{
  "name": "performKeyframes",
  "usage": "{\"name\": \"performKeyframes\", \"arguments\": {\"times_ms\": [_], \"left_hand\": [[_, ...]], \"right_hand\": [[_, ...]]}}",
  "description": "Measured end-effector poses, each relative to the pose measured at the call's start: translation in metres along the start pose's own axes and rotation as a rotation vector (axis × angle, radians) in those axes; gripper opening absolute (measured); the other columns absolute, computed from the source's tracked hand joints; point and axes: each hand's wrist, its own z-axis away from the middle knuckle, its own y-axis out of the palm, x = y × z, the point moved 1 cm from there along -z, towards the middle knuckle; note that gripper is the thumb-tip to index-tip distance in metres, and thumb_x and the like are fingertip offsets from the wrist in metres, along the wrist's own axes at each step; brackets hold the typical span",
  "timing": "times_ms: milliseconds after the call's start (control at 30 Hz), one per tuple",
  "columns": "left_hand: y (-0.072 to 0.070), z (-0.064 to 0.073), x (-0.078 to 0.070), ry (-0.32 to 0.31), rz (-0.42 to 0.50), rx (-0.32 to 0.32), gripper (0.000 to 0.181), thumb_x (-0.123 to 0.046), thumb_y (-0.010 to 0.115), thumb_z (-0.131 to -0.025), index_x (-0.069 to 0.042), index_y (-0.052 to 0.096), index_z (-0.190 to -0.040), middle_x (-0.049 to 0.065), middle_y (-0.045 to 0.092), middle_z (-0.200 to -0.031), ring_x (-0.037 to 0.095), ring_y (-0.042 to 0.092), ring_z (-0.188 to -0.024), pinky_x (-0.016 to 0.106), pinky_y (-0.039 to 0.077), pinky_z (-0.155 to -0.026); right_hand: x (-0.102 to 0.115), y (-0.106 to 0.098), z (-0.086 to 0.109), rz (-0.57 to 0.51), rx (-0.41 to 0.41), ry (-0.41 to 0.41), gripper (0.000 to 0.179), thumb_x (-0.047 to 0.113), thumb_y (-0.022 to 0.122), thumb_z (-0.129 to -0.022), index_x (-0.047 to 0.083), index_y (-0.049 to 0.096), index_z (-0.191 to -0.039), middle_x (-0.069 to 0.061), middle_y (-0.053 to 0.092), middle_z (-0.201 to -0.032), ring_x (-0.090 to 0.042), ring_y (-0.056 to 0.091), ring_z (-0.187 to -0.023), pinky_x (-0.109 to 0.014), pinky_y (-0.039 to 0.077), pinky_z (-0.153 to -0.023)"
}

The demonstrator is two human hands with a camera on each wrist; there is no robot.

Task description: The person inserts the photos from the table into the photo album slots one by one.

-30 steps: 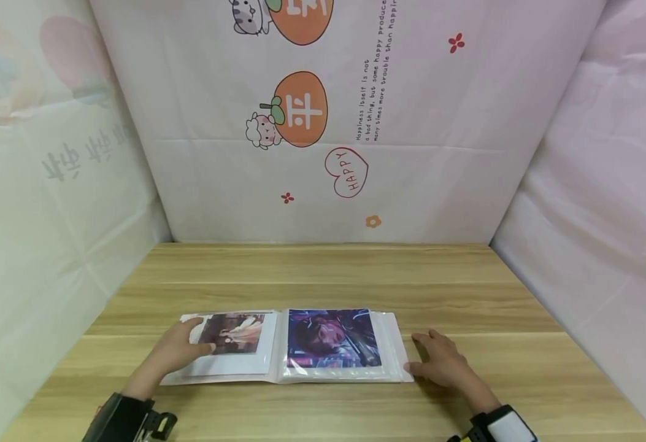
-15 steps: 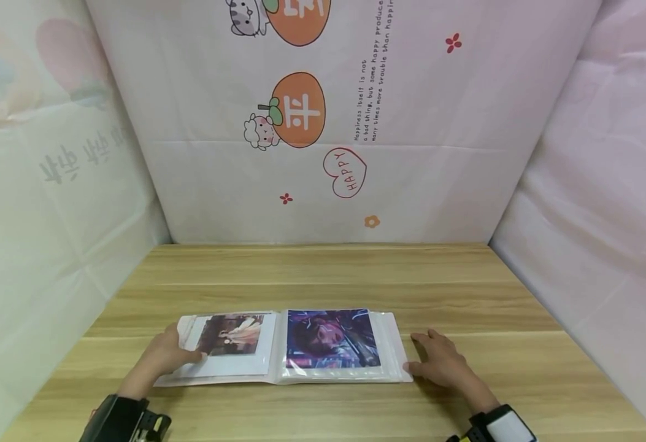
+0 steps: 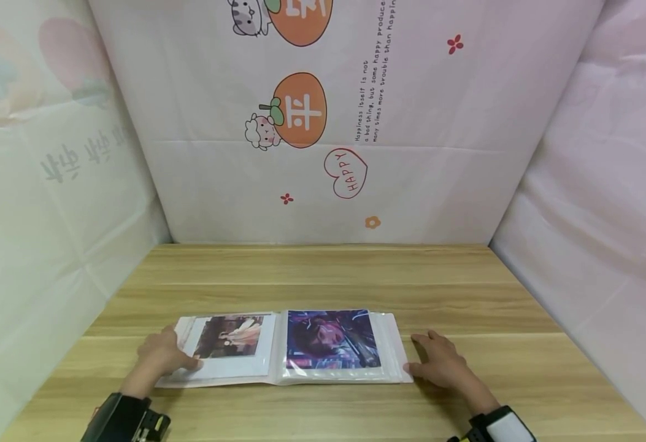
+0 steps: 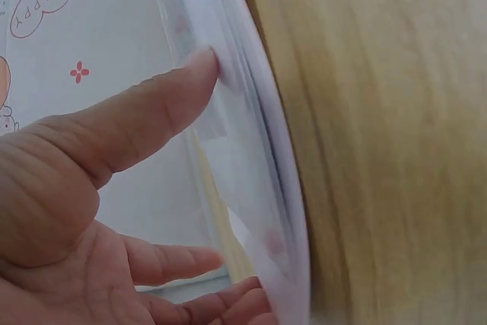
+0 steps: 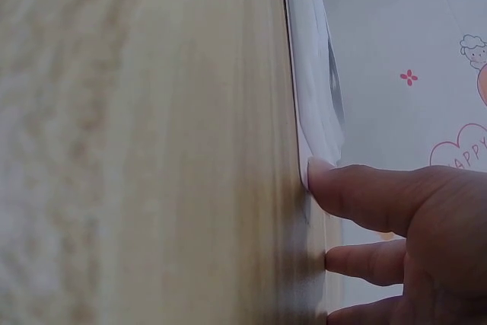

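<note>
An open photo album (image 3: pixel 277 368) lies on the wooden table. Its left page bears a photo of a figure in a pale dress (image 3: pixel 240 336); a purple-blue portrait print (image 3: pixel 332 339) fills the right-hand sleeve. My left hand (image 3: pixel 162 355) is at the album's left edge. In the left wrist view its thumb (image 4: pixel 163 112) touches the clear page edges, and the lower fingers reach the pale cover (image 4: pixel 293 218). At the right side, my right hand (image 3: pixel 438 361) rests with its thumb (image 5: pixel 358 188) on the cover's corner and its other fingers spread on the table.
White printed cloth (image 3: pixel 438 184) stands behind the table, with cloth walls on the left (image 3: pixel 52 245) and right (image 3: pixel 604 245). Wooden tabletop (image 3: pixel 328 279) extends around the album. Each wrist wears a black strap with a device.
My left hand has slid leftward and toward me off the left photo to the album's edge, uncovering more of the page. The right hand has stayed in place.
</note>
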Motion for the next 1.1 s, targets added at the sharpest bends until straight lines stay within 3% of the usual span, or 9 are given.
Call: {"name": "performKeyframes", "arguments": {"times_ms": [200, 467, 567, 633, 767, 867, 1000, 1100], "left_hand": [[0.002, -0.003, 0.007, 0.002, -0.045, 0.009, 0.079, -0.046, 0.084, -0.056, 0.017, 0.051, -0.089, 0.022, 0.054, -0.080, 0.047, 0.047, -0.084, 0.053, 0.038, -0.072], [0.001, -0.005, 0.012, -0.005, -0.026, 0.020, 0.078, -0.048, 0.083, -0.054, 0.015, 0.054, -0.089, 0.018, 0.055, -0.079, 0.043, 0.047, -0.084, 0.051, 0.037, -0.072], [-0.001, -0.005, 0.015, 0.003, 0.050, 0.011, 0.079, -0.048, 0.084, -0.054, 0.015, 0.054, -0.093, 0.016, 0.056, -0.078, 0.037, 0.051, -0.077, 0.047, 0.042, -0.068], [-0.005, -0.003, 0.016, 0.015, 0.155, 0.009, 0.078, -0.041, 0.084, -0.057, 0.016, 0.053, -0.099, 0.016, 0.057, -0.080, 0.031, 0.053, -0.073, 0.043, 0.045, -0.065], [-0.018, 0.004, 0.017, 0.030, 0.354, 0.027, 0.075, -0.021, 0.079, -0.068, 0.021, 0.041, -0.117, 0.033, 0.054, -0.099, 0.035, 0.057, -0.081, 0.047, 0.047, -0.072], [-0.027, 0.008, 0.017, 0.022, 0.415, 0.016, 0.073, -0.011, 0.070, -0.073, 0.019, 0.032, -0.127, 0.039, 0.049, -0.108, 0.038, 0.055, -0.088, 0.046, 0.047, -0.073], [-0.032, 0.012, 0.016, 0.032, 0.488, -0.021, 0.071, -0.001, 0.063, -0.072, 0.018, 0.028, -0.132, 0.031, 0.056, -0.096, 0.028, 0.056, -0.077, 0.035, 0.047, -0.061], [-0.033, 0.015, 0.014, 0.049, 0.518, -0.042, 0.071, 0.002, 0.062, -0.071, 0.018, 0.027, -0.132, 0.026, 0.057, -0.092, 0.025, 0.055, -0.073, 0.033, 0.047, -0.058]], "right_hand": [[0.000, 0.001, -0.001, 0.005, -0.002, 0.008, 0.064, 0.033, 0.072, -0.079, -0.002, 0.051, -0.128, -0.041, 0.029, -0.133, -0.059, 0.028, -0.118, -0.074, 0.026, -0.082], [0.000, 0.001, -0.002, 0.011, 0.001, 0.012, 0.064, 0.032, 0.072, -0.079, -0.002, 0.051, -0.129, -0.040, 0.030, -0.133, -0.059, 0.029, -0.118, -0.075, 0.026, -0.081], [0.000, 0.001, -0.002, 0.015, -0.002, 0.006, 0.064, 0.032, 0.072, -0.079, -0.003, 0.051, -0.128, -0.040, 0.031, -0.132, -0.059, 0.030, -0.117, -0.075, 0.027, -0.080], [0.000, 0.001, -0.001, 0.018, -0.006, 0.000, 0.064, 0.033, 0.072, -0.079, -0.003, 0.051, -0.128, -0.040, 0.031, -0.132, -0.059, 0.030, -0.117, -0.075, 0.027, -0.080], [0.001, 0.000, -0.001, 0.018, -0.013, -0.016, 0.064, 0.033, 0.072, -0.078, -0.003, 0.051, -0.127, -0.041, 0.032, -0.131, -0.059, 0.031, -0.116, -0.074, 0.029, -0.079], [0.001, 0.000, 0.000, 0.018, -0.019, -0.024, 0.064, 0.033, 0.072, -0.078, -0.003, 0.052, -0.127, -0.041, 0.032, -0.131, -0.059, 0.031, -0.116, -0.074, 0.029, -0.080], [0.002, 0.000, 0.001, 0.019, -0.025, -0.026, 0.064, 0.032, 0.072, -0.078, -0.003, 0.052, -0.127, -0.041, 0.032, -0.131, -0.059, 0.031, -0.116, -0.074, 0.029, -0.080], [0.003, 0.000, 0.001, 0.017, -0.024, -0.026, 0.064, 0.032, 0.072, -0.078, -0.003, 0.052, -0.127, -0.041, 0.032, -0.131, -0.059, 0.031, -0.115, -0.074, 0.029, -0.080]]}}
